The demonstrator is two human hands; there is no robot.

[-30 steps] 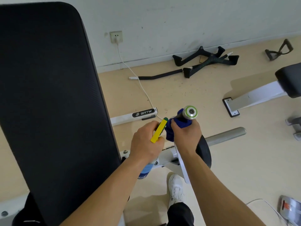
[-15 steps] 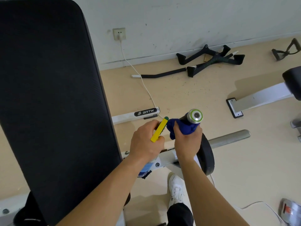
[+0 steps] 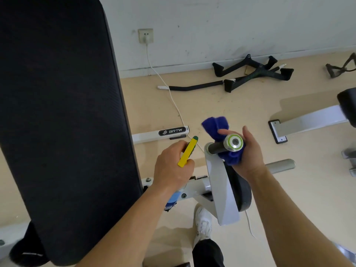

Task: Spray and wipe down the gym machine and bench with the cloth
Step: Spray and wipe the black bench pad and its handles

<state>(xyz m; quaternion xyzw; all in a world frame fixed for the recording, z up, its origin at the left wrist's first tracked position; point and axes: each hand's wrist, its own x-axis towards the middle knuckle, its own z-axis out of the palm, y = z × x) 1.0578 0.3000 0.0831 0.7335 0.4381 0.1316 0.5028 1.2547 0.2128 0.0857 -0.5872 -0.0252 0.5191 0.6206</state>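
Observation:
My left hand (image 3: 171, 166) grips a spray bottle (image 3: 187, 153) with a yellow trigger top and a green nozzle; its blue body shows below my wrist. My right hand (image 3: 248, 153) holds a blue cloth (image 3: 215, 124) against the machine's short dark bar with its silver, green-ringed end cap (image 3: 234, 142). The fingers are spread, the cloth bunches under the bar and sticks up behind it. The bar sits on a white machine arm (image 3: 219, 189). The large black bench pad (image 3: 57, 112) fills the left side.
A black weight plate (image 3: 242, 193) hangs on the white arm, with a grey sleeve (image 3: 281, 164) sticking out to the right. A white cable (image 3: 173, 101) runs from a wall socket across the floor. Black cable handles (image 3: 250, 72) lie by the wall. Another white bench frame (image 3: 308, 122) stands at right.
My right hand has loosened from a wrap around the bar and slid to its end, fingers spread, so the dark bar is uncovered and the cloth now sticks up behind it. My left hand stays put.

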